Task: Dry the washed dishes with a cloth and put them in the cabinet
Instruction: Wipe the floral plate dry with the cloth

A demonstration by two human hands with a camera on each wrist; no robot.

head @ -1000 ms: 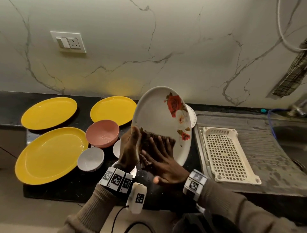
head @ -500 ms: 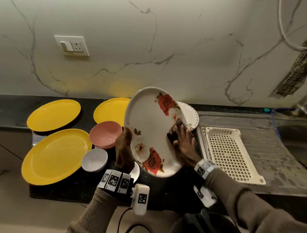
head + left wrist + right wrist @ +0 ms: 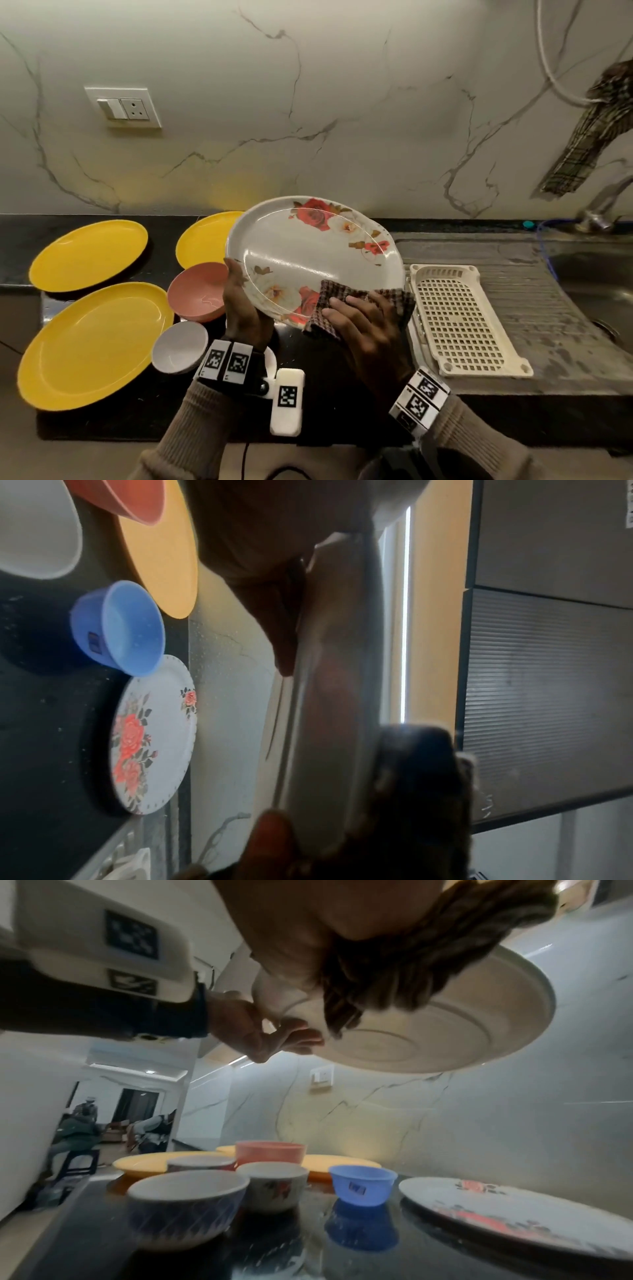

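Note:
A white plate with red roses [image 3: 308,260] is held tilted above the black counter. My left hand [image 3: 239,301] grips its left rim, thumb on the face and fingers behind. My right hand [image 3: 363,322] pinches a brown checked cloth [image 3: 394,298] round the plate's near right rim. From below, the right wrist view shows the plate's plain underside [image 3: 445,1031] with the cloth [image 3: 394,961] bunched against it and my left hand [image 3: 253,1031] at the rim. The left wrist view shows the plate edge-on [image 3: 335,669].
Three yellow plates [image 3: 92,342] [image 3: 89,253] [image 3: 205,243], a pink bowl [image 3: 198,291] and a white bowl [image 3: 180,346] lie to the left. Under the plate are a blue bowl [image 3: 361,1183], cups and a second rose plate [image 3: 514,1207]. A plastic drain tray [image 3: 459,318] sits by the sink.
The plate has turned in my left hand and now lies flatter. My right hand with the cloth slid along the rim from the far right side to the near right side.

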